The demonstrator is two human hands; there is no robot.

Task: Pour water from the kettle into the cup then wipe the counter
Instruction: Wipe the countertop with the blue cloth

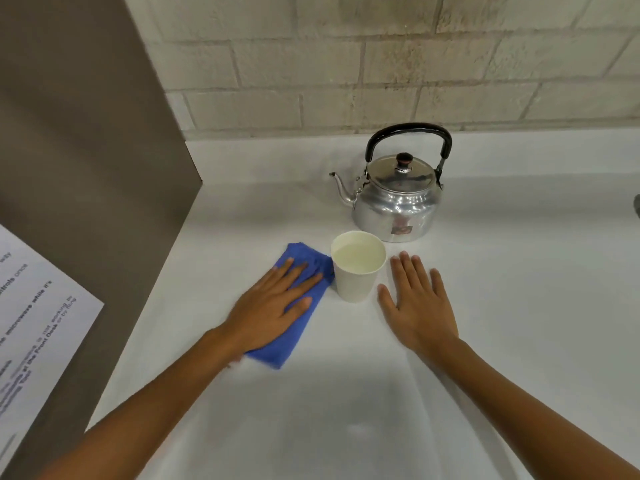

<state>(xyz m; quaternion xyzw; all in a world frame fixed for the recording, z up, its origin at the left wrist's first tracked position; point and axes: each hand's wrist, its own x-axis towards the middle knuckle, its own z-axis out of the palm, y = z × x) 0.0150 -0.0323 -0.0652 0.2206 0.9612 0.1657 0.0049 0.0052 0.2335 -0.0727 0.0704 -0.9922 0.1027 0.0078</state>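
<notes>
Pressing flat on the blue cloth (291,306), the left hand (273,306) lies palm down with its fingers spread and stretched forward, forearm reaching in from the lower left. It grips nothing, just lies open on the fabric. The cloth is a folded rectangle, angled on the white worktop (346,410), its far corner touching or nearly touching the base of the cup (357,265). Over on the other side, the right hand (419,306) rests palm down on the bare worktop, fingers splayed wide, empty, just beside the cup but not touching it. The cup is a pale paper one, upright between the two hands, with clear water visible inside, well below the rim. Behind it, close but apart, stands the kettle (394,199): shiny metal, lid on, black handle raised upright, spout pointing left. A brick wall (381,64) runs behind, and a printed notice (31,313) hangs on the brown panel at left.
</notes>
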